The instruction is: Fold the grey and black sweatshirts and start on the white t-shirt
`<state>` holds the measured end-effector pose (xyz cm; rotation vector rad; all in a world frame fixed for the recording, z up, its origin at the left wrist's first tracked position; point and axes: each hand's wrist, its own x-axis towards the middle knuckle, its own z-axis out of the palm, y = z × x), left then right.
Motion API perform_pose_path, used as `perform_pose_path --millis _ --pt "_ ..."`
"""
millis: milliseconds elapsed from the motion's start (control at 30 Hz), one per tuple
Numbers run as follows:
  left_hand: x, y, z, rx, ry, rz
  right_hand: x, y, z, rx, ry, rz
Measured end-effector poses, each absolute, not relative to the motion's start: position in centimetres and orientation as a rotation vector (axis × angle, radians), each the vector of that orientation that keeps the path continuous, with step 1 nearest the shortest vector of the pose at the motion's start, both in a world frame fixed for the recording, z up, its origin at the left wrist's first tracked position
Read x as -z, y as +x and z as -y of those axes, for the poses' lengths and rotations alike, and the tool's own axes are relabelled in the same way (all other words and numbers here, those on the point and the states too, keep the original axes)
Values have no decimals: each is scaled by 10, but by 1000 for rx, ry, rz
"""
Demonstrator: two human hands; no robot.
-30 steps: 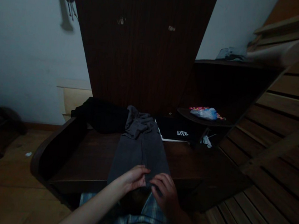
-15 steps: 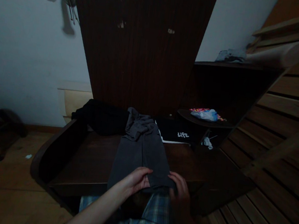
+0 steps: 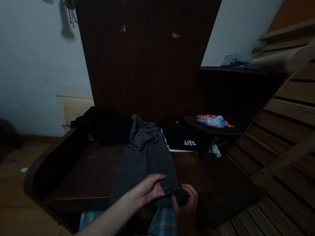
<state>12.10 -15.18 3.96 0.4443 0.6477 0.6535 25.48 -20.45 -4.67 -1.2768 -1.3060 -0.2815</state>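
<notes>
A pair of dark grey trousers (image 3: pixel 141 161) lies along the dark wooden bench, its far end bunched up and its legs stretching toward me. At the near end of the right-hand leg, my left hand (image 3: pixel 152 189) grips the hem, thumb on top and fingers beneath. My right hand (image 3: pixel 186 204), dim in shadow, pinches the other side of the same hem. Between the two hands the cloth edge is raised and folded over. Beyond the trousers lie a black garment (image 3: pixel 105 125) on the left and a folded black garment with white "LIFE" lettering (image 3: pixel 175 137) on the right.
The bench (image 3: pixel 91 171) has a curved armrest (image 3: pixel 44 162) on its left. A small shelf (image 3: pixel 215 130) at right carries a plastic bag (image 3: pixel 212 121). Wooden slats (image 3: pixel 298 149) rise on the right, and a dark panel (image 3: pixel 142 55) stands behind.
The hem between my hands has been lifted and folded up. My right hand has shifted slightly left, closer to my left hand. The view has turned a little.
</notes>
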Motion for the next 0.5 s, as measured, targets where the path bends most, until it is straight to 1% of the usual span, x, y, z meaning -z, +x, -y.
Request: perform_pose_path --millis 200,267,400,500 --pt "-46 112 148 -818 505 -756 67 265 206 196 -1368 1288" --pt "-47 112 148 -815 510 -760 69 266 208 255 -1331 1318" --pt "-45 116 148 -740 497 -734 61 263 216 494 -1226 1434" --pt "-43 120 150 -710 508 -709 51 258 223 560 -1233 1526"
